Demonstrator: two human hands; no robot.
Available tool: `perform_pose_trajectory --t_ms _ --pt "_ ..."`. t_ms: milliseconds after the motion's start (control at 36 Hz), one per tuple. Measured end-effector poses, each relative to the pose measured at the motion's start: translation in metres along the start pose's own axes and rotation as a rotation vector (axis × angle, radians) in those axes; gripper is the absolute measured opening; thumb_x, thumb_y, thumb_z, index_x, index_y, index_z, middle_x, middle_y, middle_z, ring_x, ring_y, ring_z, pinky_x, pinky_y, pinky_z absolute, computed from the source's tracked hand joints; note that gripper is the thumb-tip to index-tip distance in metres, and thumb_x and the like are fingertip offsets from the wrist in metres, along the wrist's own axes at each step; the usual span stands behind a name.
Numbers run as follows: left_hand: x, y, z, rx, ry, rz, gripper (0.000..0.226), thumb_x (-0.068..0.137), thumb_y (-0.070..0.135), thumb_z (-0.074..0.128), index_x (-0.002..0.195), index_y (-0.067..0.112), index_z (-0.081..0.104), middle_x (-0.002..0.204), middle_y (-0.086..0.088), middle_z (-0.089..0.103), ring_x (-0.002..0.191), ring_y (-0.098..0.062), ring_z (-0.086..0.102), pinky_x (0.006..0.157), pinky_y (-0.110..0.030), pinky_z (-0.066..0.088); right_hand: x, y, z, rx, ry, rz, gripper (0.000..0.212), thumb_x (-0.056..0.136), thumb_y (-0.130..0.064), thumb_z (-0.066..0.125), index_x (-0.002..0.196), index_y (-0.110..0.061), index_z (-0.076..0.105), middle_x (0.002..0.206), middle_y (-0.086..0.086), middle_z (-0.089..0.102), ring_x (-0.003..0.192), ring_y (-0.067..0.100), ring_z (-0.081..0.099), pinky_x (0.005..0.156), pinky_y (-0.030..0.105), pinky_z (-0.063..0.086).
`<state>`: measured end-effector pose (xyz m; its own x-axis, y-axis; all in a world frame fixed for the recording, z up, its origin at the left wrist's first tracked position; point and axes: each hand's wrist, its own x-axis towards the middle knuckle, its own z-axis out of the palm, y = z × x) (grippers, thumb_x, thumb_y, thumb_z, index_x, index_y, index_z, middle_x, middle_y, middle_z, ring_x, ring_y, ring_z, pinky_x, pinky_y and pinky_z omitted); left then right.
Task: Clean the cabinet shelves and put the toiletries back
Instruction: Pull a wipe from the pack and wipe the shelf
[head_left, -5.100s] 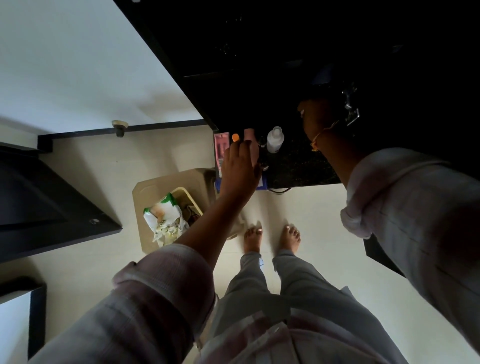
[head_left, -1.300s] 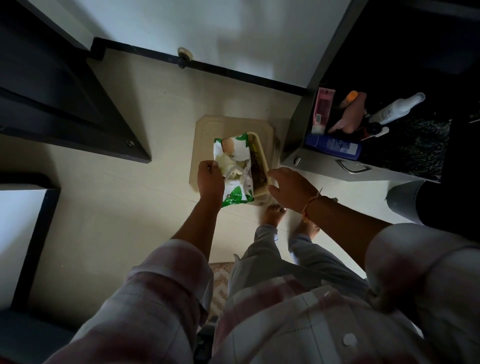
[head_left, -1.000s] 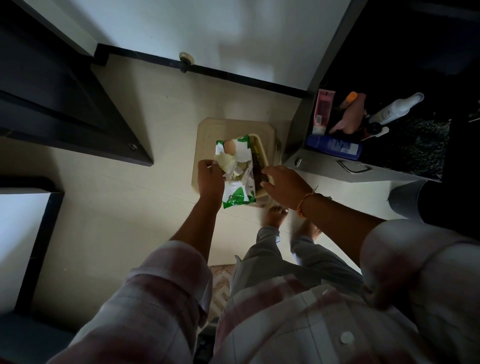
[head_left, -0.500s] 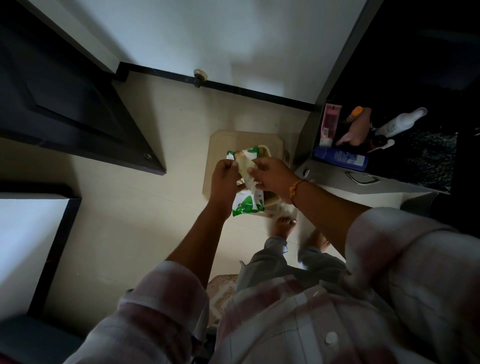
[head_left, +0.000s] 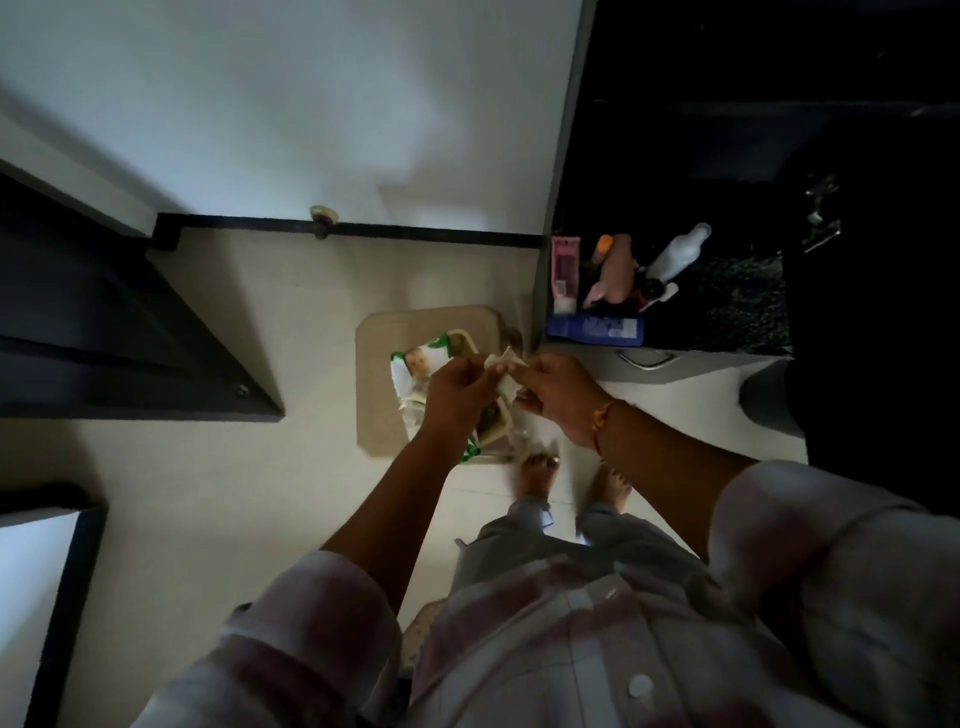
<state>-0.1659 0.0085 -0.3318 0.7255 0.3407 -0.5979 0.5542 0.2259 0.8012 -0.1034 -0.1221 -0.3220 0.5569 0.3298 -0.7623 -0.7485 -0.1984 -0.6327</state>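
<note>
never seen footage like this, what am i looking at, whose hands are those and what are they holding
There is no machine here: a person wears a camera on the head, so the one picture looks straight down at their own arms and bare feet on the pale floor. The left hand and the right hand both pinch a white wipe between them. Below it lies a green and white pack on a basket, which stands on what seems a beige stool. At the right is a dark cabinet shelf with toiletries: a pink tube, a white bottle and a blue bottle lying flat.
</note>
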Motion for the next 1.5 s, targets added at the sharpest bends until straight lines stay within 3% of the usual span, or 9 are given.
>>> perform_pose_trajectory --t_ms 83,333,583,667,972,1056,1278,1389,1500 --pt "0.009 -0.007 0.029 -0.004 -0.031 -0.062 0.005 0.087 0.017 0.069 0.088 0.013 0.070 0.088 -0.018 0.071 0.081 -0.027 0.067 0.082 -0.045 0.055 -0.007 0.008 -0.026 0.069 0.114 -0.008 0.010 0.093 -0.018 0.062 0.085 -0.014 0.059 0.094 0.015 0.064 0.085 0.025 0.063 0.090 0.046 0.055" --pt "0.011 -0.007 0.125 0.035 -0.244 -0.097 0.004 0.091 0.001 0.061 0.089 0.004 0.063 0.077 -0.005 0.066 0.065 -0.009 0.065 0.061 -0.019 0.054 -0.040 0.028 -0.107 0.297 0.290 -0.111 0.026 0.089 0.004 0.061 0.106 -0.015 0.058 0.113 0.008 0.062 0.095 0.022 0.065 0.071 0.030 0.058" --pt "0.026 -0.025 0.212 0.200 -0.282 -0.102 0.021 0.083 -0.007 0.055 0.080 0.011 0.065 0.075 -0.009 0.068 0.076 -0.028 0.066 0.081 -0.045 0.055 -0.042 0.054 -0.174 -0.166 0.692 -0.198 0.023 0.079 -0.011 0.062 0.085 -0.028 0.075 0.090 -0.006 0.075 0.086 0.015 0.071 0.084 0.038 0.058" --pt "0.025 -0.030 0.229 0.374 -0.263 0.016 0.013 0.080 0.012 0.069 0.091 0.017 0.066 0.089 -0.002 0.071 0.088 -0.023 0.069 0.085 -0.040 0.057 -0.047 0.052 -0.184 -0.446 0.753 -0.237 0.026 0.086 -0.010 0.058 0.102 -0.023 0.075 0.108 -0.003 0.073 0.101 0.017 0.065 0.093 0.016 0.042" --pt "0.025 -0.033 0.256 0.665 -0.419 0.306 0.033 0.090 0.012 0.065 0.123 0.017 0.062 0.120 0.000 0.066 0.110 -0.010 0.061 0.094 -0.027 0.051 -0.025 0.055 -0.211 -0.211 0.757 -0.261 0.041 0.081 -0.002 0.048 0.095 -0.031 0.074 0.087 -0.003 0.075 0.084 0.016 0.070 0.087 0.042 0.056" --pt "0.032 -0.034 0.261 0.776 -0.428 0.311 0.039 0.092 0.016 0.064 0.130 0.013 0.058 0.129 -0.007 0.062 0.121 -0.019 0.057 0.102 -0.035 0.047 -0.023 0.050 -0.219 -0.234 0.810 -0.237 0.036 0.086 -0.004 0.049 0.100 -0.024 0.075 0.098 0.000 0.075 0.091 0.017 0.069 0.091 0.032 0.054" --pt "0.049 -0.045 0.275 1.255 -0.430 0.633 0.066 0.094 0.018 0.059 0.150 0.007 0.027 0.153 -0.014 0.035 0.140 -0.026 0.034 0.114 -0.031 0.027 0.014 0.038 -0.248 -0.783 0.844 -0.221 0.042 0.096 -0.006 0.034 0.136 0.000 0.046 0.147 0.013 0.040 0.138 0.026 0.036 0.111 0.029 0.032" --pt "0.060 -0.052 0.279 1.346 -0.402 0.655 0.070 0.093 0.013 0.058 0.152 0.006 0.020 0.159 -0.012 0.022 0.147 -0.024 0.019 0.118 -0.030 0.016 0.036 0.045 -0.246 -0.949 0.982 -0.330 0.051 0.096 -0.007 0.019 0.142 0.011 0.032 0.153 0.026 0.027 0.141 0.041 0.029 0.108 0.050 0.037" --pt "0.067 -0.053 0.280 1.426 -0.386 0.677 0.070 0.094 0.008 0.052 0.153 0.007 0.013 0.161 -0.011 0.013 0.149 -0.024 0.011 0.120 -0.037 0.016 0.054 0.062 -0.257 -1.089 0.910 -0.214 0.056 0.097 -0.010 0.023 0.148 0.009 0.011 0.159 0.023 0.004 0.148 0.034 0.005 0.120 0.043 0.015"
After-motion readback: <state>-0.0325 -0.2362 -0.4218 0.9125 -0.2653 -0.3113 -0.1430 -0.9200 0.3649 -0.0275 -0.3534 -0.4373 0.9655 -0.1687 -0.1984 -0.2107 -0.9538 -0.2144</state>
